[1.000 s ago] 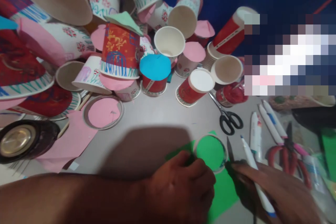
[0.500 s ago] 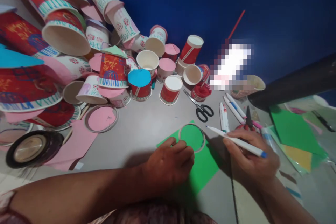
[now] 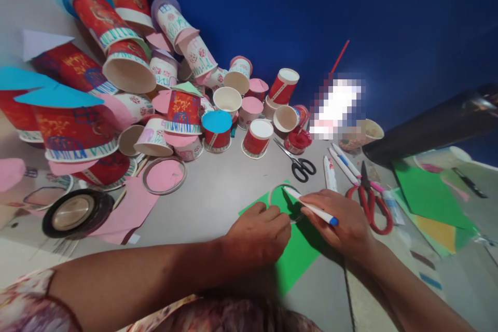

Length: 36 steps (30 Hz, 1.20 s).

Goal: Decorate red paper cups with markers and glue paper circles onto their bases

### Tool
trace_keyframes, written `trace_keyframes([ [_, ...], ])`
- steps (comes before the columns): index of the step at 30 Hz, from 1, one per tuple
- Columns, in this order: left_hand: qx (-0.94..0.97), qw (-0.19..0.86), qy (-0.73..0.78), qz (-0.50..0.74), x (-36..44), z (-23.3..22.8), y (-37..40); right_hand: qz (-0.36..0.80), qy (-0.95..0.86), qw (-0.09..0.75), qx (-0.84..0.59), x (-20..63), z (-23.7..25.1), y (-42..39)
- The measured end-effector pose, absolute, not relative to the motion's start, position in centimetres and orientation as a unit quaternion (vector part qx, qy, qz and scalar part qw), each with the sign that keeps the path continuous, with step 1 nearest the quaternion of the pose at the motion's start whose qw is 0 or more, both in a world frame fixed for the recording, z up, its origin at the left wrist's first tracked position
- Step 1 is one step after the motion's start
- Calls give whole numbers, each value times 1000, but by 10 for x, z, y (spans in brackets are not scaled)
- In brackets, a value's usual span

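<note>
While the left hand (image 3: 260, 232) presses curled fingers on the green paper (image 3: 298, 249) beside the ring (image 3: 284, 202) to steady it, the right hand (image 3: 342, 220) pinches a pen (image 3: 311, 207) against the ring's near-right rim.

no legible text, cup (image 3: 182, 109) markings too blurred to read

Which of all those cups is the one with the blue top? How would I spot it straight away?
Start at the big heap of decorated paper cups against the dark blue wall, then follow its front edge on the grey table. There stands a small red paper cup, upside down. Unlike the pink-capped and bare neighbours, it alone wears a bright blue paper disc.
</note>
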<state>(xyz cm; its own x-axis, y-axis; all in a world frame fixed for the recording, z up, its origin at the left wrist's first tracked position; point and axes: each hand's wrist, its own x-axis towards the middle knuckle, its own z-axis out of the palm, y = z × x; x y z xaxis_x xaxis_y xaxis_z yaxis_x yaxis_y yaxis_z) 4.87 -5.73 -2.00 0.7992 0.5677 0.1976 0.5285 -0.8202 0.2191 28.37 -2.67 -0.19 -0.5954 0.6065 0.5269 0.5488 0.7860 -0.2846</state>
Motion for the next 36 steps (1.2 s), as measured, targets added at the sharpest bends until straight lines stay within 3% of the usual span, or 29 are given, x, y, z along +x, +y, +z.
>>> trace_keyframes([
  [14, 941, 74, 299, 138, 52, -27, -57, 45, -899, 266, -345, 284, -3, -24],
  [27, 944, 84, 293, 125, 49, -15, -56, -96, -884, 210, -405, 279, 18, -35],
  [36, 944, 72, 297, 122, 50, -18, -56, -78, -880, 108, -455, 269, 35, -24],
])
